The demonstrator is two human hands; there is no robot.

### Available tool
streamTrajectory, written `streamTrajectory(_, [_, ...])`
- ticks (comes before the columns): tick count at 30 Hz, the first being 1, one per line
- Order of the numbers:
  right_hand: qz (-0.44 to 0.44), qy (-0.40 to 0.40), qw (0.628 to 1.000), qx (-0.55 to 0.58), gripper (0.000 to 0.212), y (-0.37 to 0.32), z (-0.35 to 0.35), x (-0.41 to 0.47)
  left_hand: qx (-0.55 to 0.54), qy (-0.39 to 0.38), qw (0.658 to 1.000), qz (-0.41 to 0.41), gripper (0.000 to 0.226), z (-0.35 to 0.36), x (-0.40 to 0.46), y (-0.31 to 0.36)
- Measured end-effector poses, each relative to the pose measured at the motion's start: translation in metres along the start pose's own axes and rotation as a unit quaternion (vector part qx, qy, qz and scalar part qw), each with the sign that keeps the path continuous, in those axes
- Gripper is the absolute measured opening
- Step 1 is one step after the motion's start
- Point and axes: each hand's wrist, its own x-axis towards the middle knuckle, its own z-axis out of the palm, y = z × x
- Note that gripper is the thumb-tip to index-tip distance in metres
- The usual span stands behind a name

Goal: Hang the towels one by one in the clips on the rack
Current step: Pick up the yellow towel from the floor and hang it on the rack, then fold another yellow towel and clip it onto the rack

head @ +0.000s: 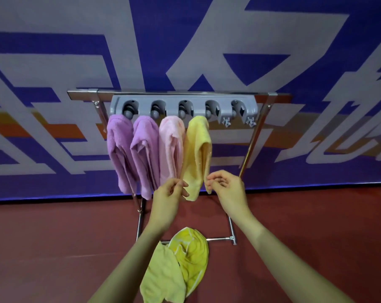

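A grey clip bar (216, 99) with several clips sits across the top of a metal rack (248, 149). From left to right it holds two purple towels (119, 149) (144, 154), a pink towel (171, 147) and a yellow towel (196, 154). The rightmost clip (239, 110) holds nothing. My left hand (168, 199) pinches the yellow towel's lower left edge. My right hand (227, 188) pinches its lower right flap. Below my arms, a pale yellow towel (161, 278) and a bright yellow towel (194, 256) lie over the rack's low bar (220, 239).
A blue and white banner (207, 40) with large shapes fills the wall behind the rack. The floor (54, 248) is dark red. The rack's slanted legs run down on both sides of the hanging towels.
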Motion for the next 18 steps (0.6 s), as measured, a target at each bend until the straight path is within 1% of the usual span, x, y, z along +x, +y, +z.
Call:
streamTrajectory(3, [0.036,-0.002,0.999,0.006,0.031,0.046,0.01,-0.004,0.014,0.01,0.999,-0.039,0.021,0.001,-0.005,-0.047])
streamTrajectory(8, [0.079,-0.006,0.997,-0.017,0.035,0.159,0.037,-0.016,0.034,0.02,0.994,-0.1,0.025,0.007,-0.014,-0.165])
streamTrajectory(10, [0.095,-0.016,0.995,-0.036,0.037,0.209,0.047,-0.022,0.043,0.014,0.991,-0.123,0.024,0.01,-0.019,-0.213])
streamTrajectory(13, [0.109,-0.04,0.99,-0.082,0.038,0.296,0.066,-0.026,0.059,0.015,0.987,-0.147,0.021,0.017,-0.024,-0.299])
streamTrajectory(16, [0.113,-0.06,0.985,-0.12,0.034,0.382,0.088,-0.027,0.074,0.023,0.982,-0.171,0.02,0.023,-0.022,-0.393])
streamTrajectory(18, [0.111,-0.068,0.981,-0.142,0.036,0.437,0.103,-0.029,0.085,0.03,0.979,-0.183,0.019,0.028,-0.022,-0.452])
